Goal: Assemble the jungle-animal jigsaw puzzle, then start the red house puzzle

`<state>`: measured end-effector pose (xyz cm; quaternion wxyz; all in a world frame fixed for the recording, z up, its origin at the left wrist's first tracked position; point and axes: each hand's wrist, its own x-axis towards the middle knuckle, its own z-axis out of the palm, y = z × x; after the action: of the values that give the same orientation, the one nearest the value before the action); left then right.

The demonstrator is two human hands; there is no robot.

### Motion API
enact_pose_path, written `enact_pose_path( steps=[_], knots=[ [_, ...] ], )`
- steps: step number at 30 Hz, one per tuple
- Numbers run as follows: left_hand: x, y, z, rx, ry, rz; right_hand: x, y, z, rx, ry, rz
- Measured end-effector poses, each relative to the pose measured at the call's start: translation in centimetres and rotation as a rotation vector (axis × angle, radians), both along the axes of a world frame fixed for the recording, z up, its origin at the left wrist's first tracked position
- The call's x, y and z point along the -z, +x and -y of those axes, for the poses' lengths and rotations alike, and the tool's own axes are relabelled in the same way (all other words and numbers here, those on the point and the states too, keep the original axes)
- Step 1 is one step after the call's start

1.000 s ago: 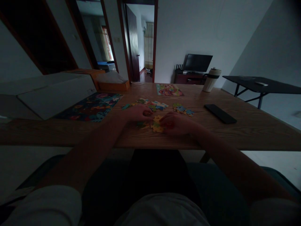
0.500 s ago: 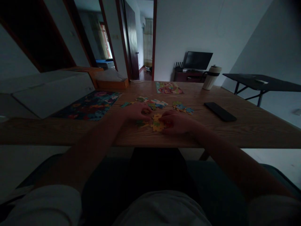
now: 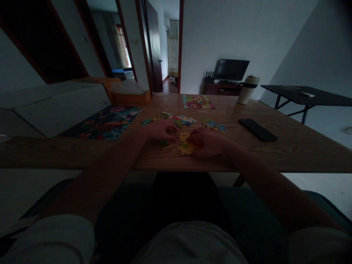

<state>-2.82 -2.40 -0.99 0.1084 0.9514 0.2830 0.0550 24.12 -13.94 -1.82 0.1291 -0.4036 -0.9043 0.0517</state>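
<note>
Now, on the wooden table (image 3: 231,119), the left hand (image 3: 159,131), half-curled, and the right hand (image 3: 209,143), bent-fingered, both holds unclear, flank a yellow puzzle section (image 3: 184,146) lying flat, uncovered edge facing left, long axis unclear, slightly nearer the person than a second ago, partly beneath the right hand.

Left hand (image 3: 159,131) curled; right hand (image 3: 208,143) likewise

I have my right hand (image 3: 210,143) touching yellow puzzle pieces (image 3: 185,146), left hand (image 3: 159,131) just beside, tumbler (image 3: 246,92) far right!
</note>
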Motion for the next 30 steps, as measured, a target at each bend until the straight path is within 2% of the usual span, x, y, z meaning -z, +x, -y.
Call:
enact_pose_path(
  steps=[8, 14, 21, 23, 26, 30],
  knots=[
    [0.0, 1.4, 1.2, 0.059, 0.038, -0.026, -0.2, -0.9, 0.7, 0.058, 0.063, 0.035],
    [-0.2, 2.3, 2.5, 0.103, 0.063, -0.067, -0.2, -1.3, 0.7, 0.058, 0.060, 0.045],
    [-0.5, 2.5, 2.8, 0.094, 0.070, -0.078, 0.4, -0.6, 0.0, 0.012, 0.053, -0.026],
    [-0.8, 2.1, 2.6, 0.064, 0.044, -0.053, 0.5, -0.3, -0.1, -0.001, 0.043, -0.033],
    [-1.7, 0.6, 1.8, -0.045, -0.069, 0.002, 0.5, 0.1, -0.3, 0.018, 0.018, -0.032],
    [-2.7, -2.0, 0.9, -0.164, -0.223, -0.101, 0.4, 0.5, -0.6, 0.050, -0.030, -0.034]
  ],
)
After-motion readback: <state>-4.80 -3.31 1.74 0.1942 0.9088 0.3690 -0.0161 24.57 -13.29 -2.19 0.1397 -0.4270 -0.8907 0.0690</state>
